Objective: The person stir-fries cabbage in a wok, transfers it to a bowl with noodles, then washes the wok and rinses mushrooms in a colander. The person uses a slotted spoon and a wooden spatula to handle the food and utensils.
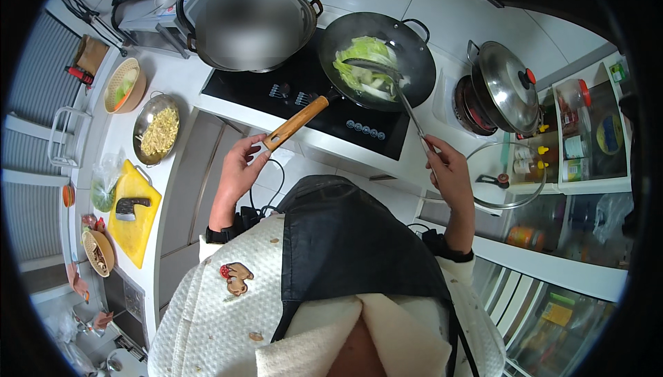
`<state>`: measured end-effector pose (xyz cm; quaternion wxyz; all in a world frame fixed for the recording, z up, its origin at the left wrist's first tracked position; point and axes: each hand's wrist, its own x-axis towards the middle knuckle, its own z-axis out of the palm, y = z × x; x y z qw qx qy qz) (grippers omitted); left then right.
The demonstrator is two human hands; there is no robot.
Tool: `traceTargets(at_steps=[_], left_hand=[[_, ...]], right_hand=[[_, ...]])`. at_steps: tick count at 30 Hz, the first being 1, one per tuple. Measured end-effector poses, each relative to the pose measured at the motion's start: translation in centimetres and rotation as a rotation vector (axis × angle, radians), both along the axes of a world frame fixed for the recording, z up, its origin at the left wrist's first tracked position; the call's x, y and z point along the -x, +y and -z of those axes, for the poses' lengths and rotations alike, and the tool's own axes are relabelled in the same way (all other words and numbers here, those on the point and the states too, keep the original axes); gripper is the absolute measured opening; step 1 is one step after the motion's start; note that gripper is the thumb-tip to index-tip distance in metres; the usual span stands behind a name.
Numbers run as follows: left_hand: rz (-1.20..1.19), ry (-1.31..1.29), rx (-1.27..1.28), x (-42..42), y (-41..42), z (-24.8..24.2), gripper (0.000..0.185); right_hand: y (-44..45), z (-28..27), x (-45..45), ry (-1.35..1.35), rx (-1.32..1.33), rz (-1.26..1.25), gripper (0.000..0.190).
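A black wok (419, 74) stands on the black glass cooktop (233, 85) with chopped green cabbage (370, 50) in it. My right hand (449, 169) grips the long handle of a metal spatula (412, 110), whose dark head lies on the cabbage. At the end of the wok's wooden handle (298, 122) is my left hand (243, 167), its thumb and fingers around the tip; how firmly they press cannot be told. Left of this wok stands a larger two-handled pan (308, 24), its inside blurred.
On the left counter are a metal bowl of shredded yellowish food (159, 133), a yellow cutting board (147, 226) with a cleaver (129, 208), and baskets. At right stand a lidded pot (500, 86), a glass lid (536, 190) and a shelf of jars (575, 146).
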<state>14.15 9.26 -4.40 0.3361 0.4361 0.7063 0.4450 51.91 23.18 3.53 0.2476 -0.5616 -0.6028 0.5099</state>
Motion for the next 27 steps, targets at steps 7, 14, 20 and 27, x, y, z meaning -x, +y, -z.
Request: traceTargets(at_steps=[7,14,20,27], left_hand=[[0.003,0.034,0.032,-0.2,0.1,-0.1,0.037],[0.013,0.024,0.007,-0.3,0.2,-0.5,0.037],[0.009,-0.012,0.003,-0.7,0.3,-0.5,0.037],[0.009,0.032,-0.016,-0.3,0.0,-0.4,0.036]], right_hand=[[1.1,1.7,0.0,-0.181,-0.569,-0.170,0.035],[1.5,1.9,0.2,-0.600,-0.646,-0.198,0.035],[2.7,3.8,-0.5,-0.457,-0.648,-0.085,0.033],[1.1,1.2,-0.9,-0.424,-0.526,-0.062,0.032]])
